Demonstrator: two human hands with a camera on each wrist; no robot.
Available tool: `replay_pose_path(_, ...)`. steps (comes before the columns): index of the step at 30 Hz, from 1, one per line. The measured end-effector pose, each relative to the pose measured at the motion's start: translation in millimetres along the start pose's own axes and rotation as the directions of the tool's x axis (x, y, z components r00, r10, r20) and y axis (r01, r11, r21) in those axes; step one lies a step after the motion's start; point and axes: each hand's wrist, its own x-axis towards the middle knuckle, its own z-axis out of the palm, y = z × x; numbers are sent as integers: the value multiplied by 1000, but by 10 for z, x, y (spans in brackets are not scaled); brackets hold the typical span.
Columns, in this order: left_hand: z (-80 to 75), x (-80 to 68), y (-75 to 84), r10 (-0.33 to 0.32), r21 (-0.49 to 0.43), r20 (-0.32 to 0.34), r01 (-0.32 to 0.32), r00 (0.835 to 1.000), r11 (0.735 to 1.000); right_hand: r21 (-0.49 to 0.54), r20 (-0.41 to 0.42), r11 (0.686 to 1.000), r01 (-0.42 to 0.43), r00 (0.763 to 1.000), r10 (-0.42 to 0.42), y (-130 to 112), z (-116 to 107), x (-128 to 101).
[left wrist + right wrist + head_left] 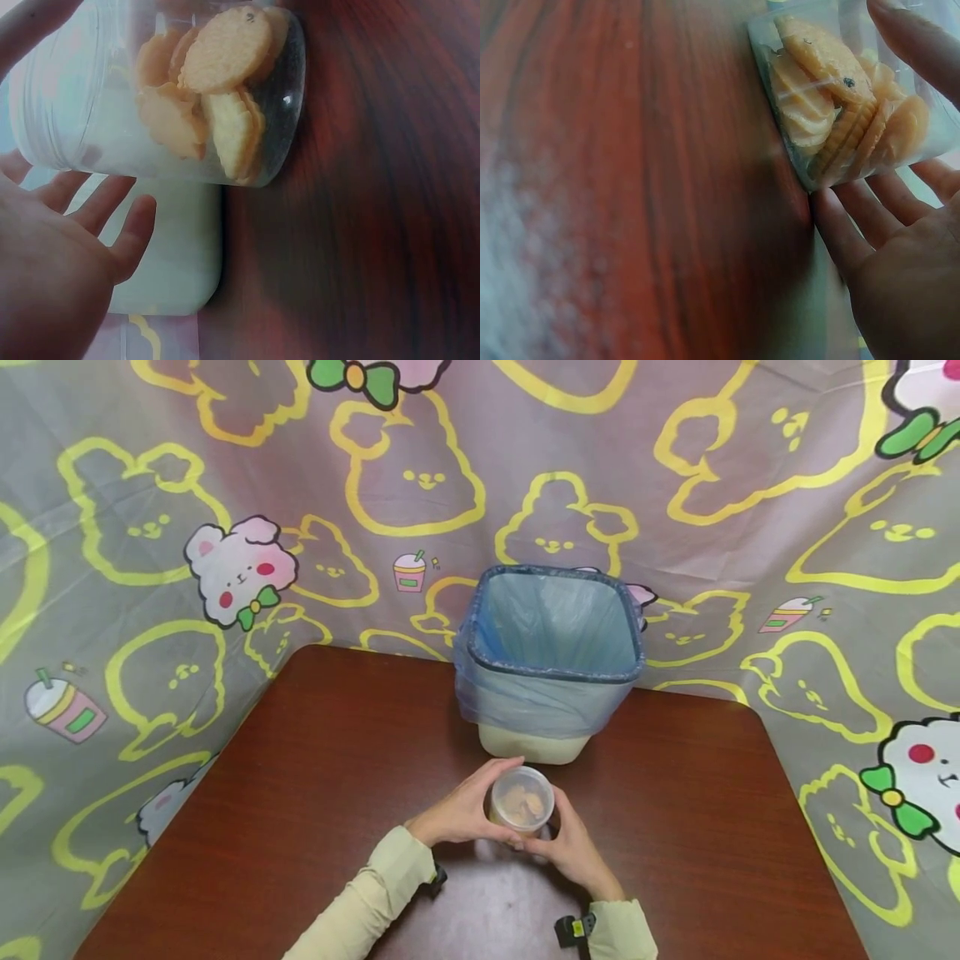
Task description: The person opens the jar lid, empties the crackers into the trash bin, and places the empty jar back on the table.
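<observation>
A clear plastic jar (pixel 522 802) with a translucent round lid stands in front of the bin, with several cookies (pixel 227 52) inside. My left hand (pixel 465 810) grips its left side near the lid, thumb toward me. From the right, my right hand (pixel 572 843) holds the jar too, and the two thumbs meet at its near side. In the right wrist view, cookies (pixel 829 64) lie heaped at the jar's base, and the right hand's fingers (pixel 877 210) wrap beside the wall. Whether the jar's base touches the table, I cannot tell.
Just beyond the jar, a cream bin (pixel 532 745) lined with a blue plastic bag (pixel 540 702) stands on the dark red-brown table (pixel 360 735). A grey curtain (pixel 300 468) with yellow cartoon outlines hangs around the table's back and sides.
</observation>
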Motion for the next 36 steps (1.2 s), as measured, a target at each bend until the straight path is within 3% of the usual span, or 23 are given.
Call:
replay_pose_path(9, -4, 2, -17, 28, 8, -2, -28, 1000, 1000, -31, 2, 1000, 4, 1000, -4, -45, 1, -8)
replay_pose_path(16, -21, -20, -29, 41, 31, -11, -41, 999, 999, -39, 11, 999, 6, 1000, -6, -353, -33, -60)
replay_pose_path(23, -40, -60, -43, 50, 45, -34, -48, 998, 998, 3, -5, 999, -34, 999, 34, -8, 5, -4)
replay_pose_path(36, -99, -127, -29, 42, 16, -50, -41, 998, 999, 13, 4, 999, -31, 1000, 31, -17, -7, 1)
